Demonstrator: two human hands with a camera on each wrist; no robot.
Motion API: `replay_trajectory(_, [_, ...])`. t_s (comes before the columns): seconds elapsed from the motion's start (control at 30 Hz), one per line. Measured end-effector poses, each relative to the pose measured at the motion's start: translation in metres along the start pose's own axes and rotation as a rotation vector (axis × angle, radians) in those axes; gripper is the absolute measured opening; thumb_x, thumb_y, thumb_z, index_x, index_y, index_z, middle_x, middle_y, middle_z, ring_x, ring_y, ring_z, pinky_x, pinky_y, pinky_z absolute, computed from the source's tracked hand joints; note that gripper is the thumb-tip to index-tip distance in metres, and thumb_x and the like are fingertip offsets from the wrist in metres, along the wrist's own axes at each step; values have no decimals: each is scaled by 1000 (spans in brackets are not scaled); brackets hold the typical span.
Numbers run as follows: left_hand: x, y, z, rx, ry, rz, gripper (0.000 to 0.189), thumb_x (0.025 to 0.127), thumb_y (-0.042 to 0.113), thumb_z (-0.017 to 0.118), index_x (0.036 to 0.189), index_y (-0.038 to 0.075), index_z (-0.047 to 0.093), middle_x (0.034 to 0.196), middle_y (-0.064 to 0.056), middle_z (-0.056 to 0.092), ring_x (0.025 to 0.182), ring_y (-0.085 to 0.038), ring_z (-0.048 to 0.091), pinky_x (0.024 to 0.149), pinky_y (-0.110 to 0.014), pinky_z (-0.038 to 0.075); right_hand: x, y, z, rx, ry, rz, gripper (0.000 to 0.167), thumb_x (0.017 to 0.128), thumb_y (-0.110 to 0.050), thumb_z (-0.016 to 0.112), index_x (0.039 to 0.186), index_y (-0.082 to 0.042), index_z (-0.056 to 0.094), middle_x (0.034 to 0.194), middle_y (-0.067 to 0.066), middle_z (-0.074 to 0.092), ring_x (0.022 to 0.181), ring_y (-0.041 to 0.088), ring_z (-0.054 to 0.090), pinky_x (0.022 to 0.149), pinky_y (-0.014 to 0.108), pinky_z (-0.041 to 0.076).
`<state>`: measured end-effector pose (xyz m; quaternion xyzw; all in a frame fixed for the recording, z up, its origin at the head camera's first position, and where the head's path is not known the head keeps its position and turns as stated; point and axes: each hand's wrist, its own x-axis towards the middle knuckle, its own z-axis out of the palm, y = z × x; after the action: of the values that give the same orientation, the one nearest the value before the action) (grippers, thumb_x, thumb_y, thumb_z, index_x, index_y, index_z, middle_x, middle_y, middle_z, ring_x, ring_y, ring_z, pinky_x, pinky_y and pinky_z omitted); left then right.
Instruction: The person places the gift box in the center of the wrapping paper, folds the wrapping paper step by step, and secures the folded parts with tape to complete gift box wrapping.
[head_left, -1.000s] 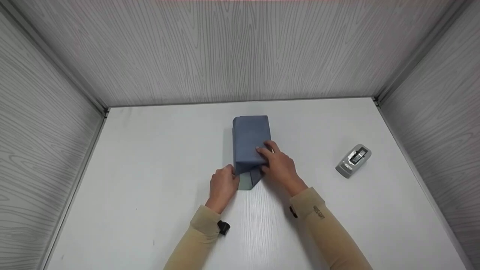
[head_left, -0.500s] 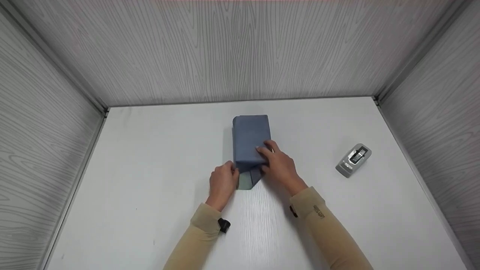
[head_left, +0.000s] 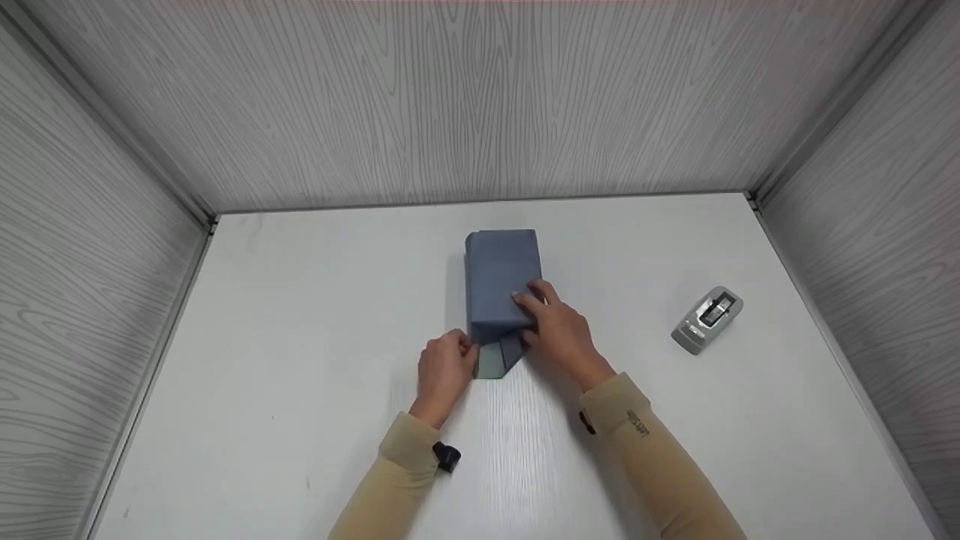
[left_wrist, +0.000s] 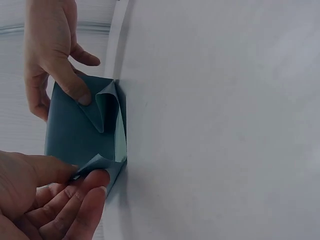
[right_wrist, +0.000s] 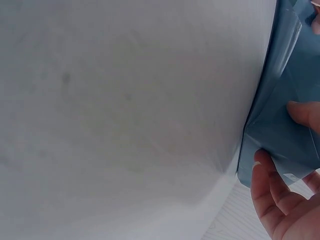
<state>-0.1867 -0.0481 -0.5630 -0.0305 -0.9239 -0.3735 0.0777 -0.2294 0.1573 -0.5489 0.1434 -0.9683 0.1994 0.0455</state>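
A box wrapped in blue paper (head_left: 504, 274) lies on the white table, its near end still showing loose folds. At that end a pale green inner side of the paper flap (head_left: 490, 361) rests low on the table. My left hand (head_left: 445, 371) pinches the paper's left edge between thumb and fingers; in the left wrist view the folded paper edge (left_wrist: 97, 162) rises from that pinch. My right hand (head_left: 564, 334) grips the box's near right corner, with its thumb pressing a side fold (right_wrist: 280, 132) at the end, as the right wrist view shows.
A grey tape dispenser (head_left: 706, 321) lies on the table (head_left: 300, 337) to the right of the box. Light wood-grain panels (head_left: 480, 105) rise behind the table and on both sides. Tan sleeves with dark straps cover the wrists.
My left hand moved slightly up along the paper's left edge, then back down, pinching it. The right hand and the box have stayed in place.
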Motion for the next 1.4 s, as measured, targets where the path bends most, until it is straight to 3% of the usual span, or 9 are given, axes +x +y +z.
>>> replay_trajectory(0.2, [-3, -3, -1, -103, -25, -44, 8, 80, 1, 71, 86, 6, 68, 75, 0, 66, 67, -17, 62, 63, -37, 52, 0, 0, -1, -1, 0, 3, 62, 81, -14, 82, 136, -27, 57, 148, 3, 37, 93, 28, 64, 75, 45, 53])
replay_trajectory(0.5, [-3, -3, -4, -116, -58, -62, 11, 78, -1, 71, 88, 4, 68, 73, 0, 66, 66, -16, 61, 63, -37, 51, 0, -1, -1, -8, -15, 11, 62, 82, -15, 82, 137, -28, 56, 149, 2, 36, 95, 29, 64, 75, 45, 53])
replay_trajectory(0.67, [-5, -2, -5, -110, -102, -86, 14, 77, -2, 72, 89, 4, 67, 74, 0, 67, 66, -14, 62, 62, -36, 51, 0, -2, -2, -5, -20, 19, 65, 83, -16, 81, 140, -29, 55, 150, 3, 36, 94, 29, 64, 76, 44, 53])
replay_trajectory(0.9, [-2, -3, -3, -114, -119, -70, 15, 76, -8, 68, 85, 3, 64, 69, 0, 61, 63, -14, 55, 60, -34, 48, 0, -3, -2, -8, -32, 27, 65, 83, -17, 81, 141, -30, 53, 151, 2, 35, 97, 29, 64, 79, 44, 53])
replay_trajectory(1.2, [-4, -1, -1, -28, -163, -47, 12, 78, 8, 70, 69, 11, 64, 65, 3, 60, 58, -14, 53, 56, -33, 46, 0, -2, -1, -21, -12, 11, 64, 83, -16, 81, 140, -29, 55, 150, 2, 36, 96, 29, 64, 75, 45, 53])
replay_trajectory(1.4, [1, -1, -2, -36, -171, -40, 4, 77, 8, 71, 75, 8, 67, 69, 1, 64, 62, -14, 58, 59, -34, 49, 0, -2, -1, -18, -17, 9, 64, 83, -18, 81, 140, -30, 54, 150, 2, 35, 98, 30, 64, 76, 45, 53])
